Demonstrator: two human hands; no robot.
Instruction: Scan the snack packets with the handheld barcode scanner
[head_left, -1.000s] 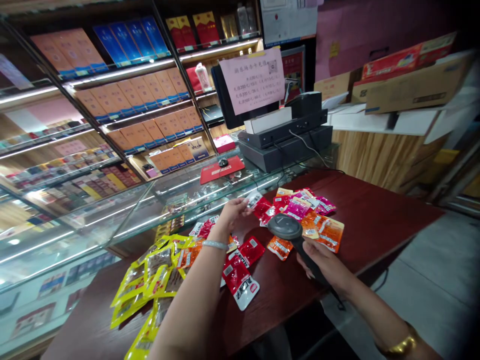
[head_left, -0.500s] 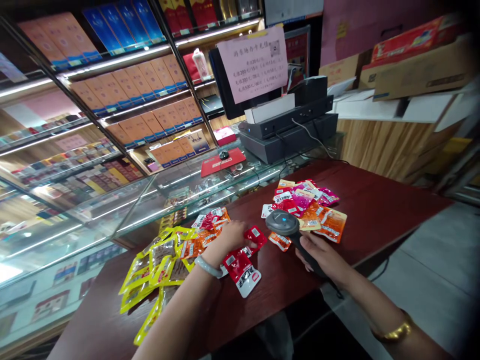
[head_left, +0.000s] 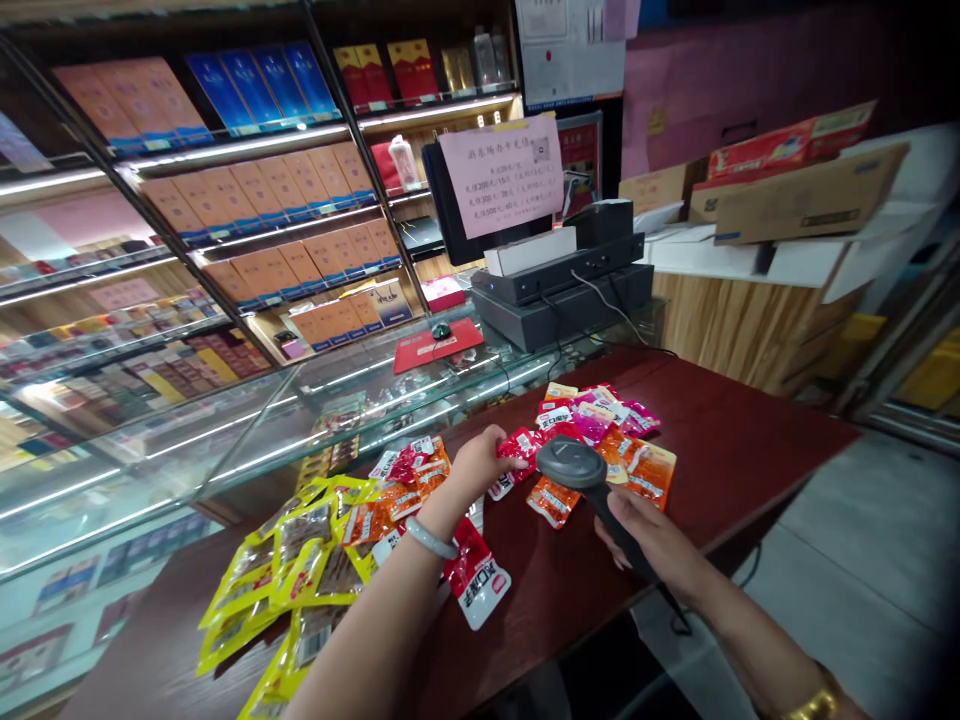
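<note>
My left hand (head_left: 480,465) pinches a red-and-white snack packet (head_left: 519,452) just above the table, close to the scanner's head. In my right hand (head_left: 645,530) is a dark handheld barcode scanner (head_left: 574,463), its head angled toward the left hand. Under my left forearm lies another red-and-white packet (head_left: 478,575). Orange packets (head_left: 371,520) and several yellow-edged snack bags (head_left: 300,550) are heaped on the left. Behind the scanner sits a mixed pile of pink packets (head_left: 592,425), red ones and orange packets (head_left: 649,470).
The dark red table (head_left: 750,410) borders a glass display counter (head_left: 337,400). On the counter are a red mouse pad (head_left: 439,347), a mouse (head_left: 441,330) and a monitor with a paper sign (head_left: 502,175). Cardboard boxes (head_left: 810,195) stand at the right, shelves of boxed goods at the left.
My left hand has moved right and away from me with the red packet, bringing it beside the scanner. The scanner stays in my right hand. The view has shifted slightly.
</note>
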